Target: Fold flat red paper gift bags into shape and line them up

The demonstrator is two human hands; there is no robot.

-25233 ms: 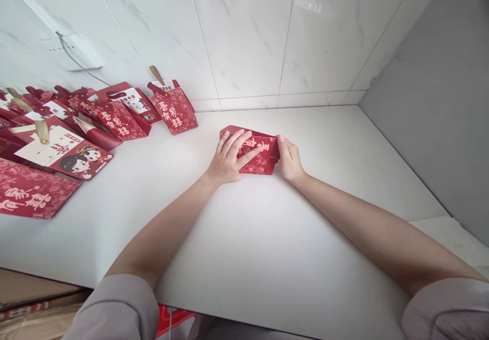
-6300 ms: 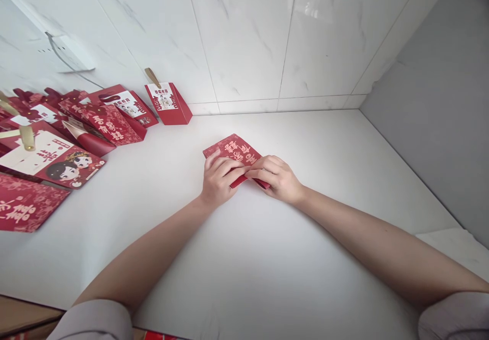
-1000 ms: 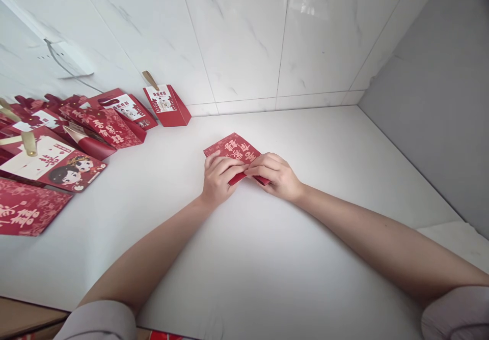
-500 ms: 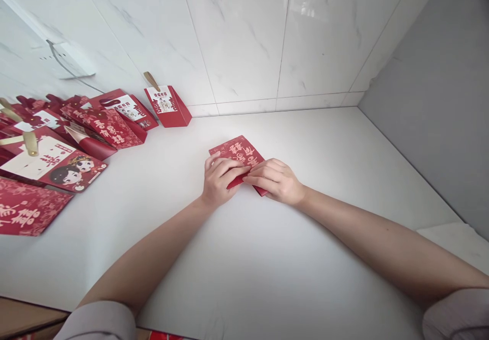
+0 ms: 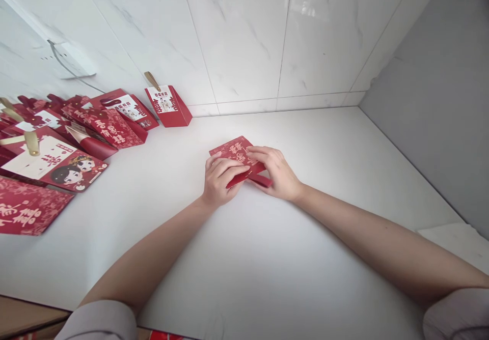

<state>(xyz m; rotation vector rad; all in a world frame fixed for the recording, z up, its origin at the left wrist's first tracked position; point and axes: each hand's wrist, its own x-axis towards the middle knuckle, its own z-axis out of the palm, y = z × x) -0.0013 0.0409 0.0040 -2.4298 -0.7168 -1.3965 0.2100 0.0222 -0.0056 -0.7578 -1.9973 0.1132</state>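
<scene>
A red paper gift box (image 5: 232, 149) with pale pink lettering lies on the white table in front of me, its near end partly unfolded. My left hand (image 5: 221, 178) grips its near left side, fingers over the top. At the near right corner, my right hand (image 5: 278, 171) holds the box with fingers on the printed face and the thumb below, by a loose red flap (image 5: 261, 179). A dark gap shows between that flap and the upper panel. My fingers hide part of the near edge.
Several red gift boxes with ribbon handles crowd the table's left side, among them one with two cartoon figures (image 5: 78, 169). Another upright box (image 5: 168, 107) stands by the tiled wall (image 5: 244, 45). A grey cable (image 5: 72, 70) hangs from a wall socket. A grey panel (image 5: 439, 101) rises at right.
My right hand has shifted from pinching the near edge beside my left fingers to spreading around the right corner. The end flap there now stands apart from the upper panel.
</scene>
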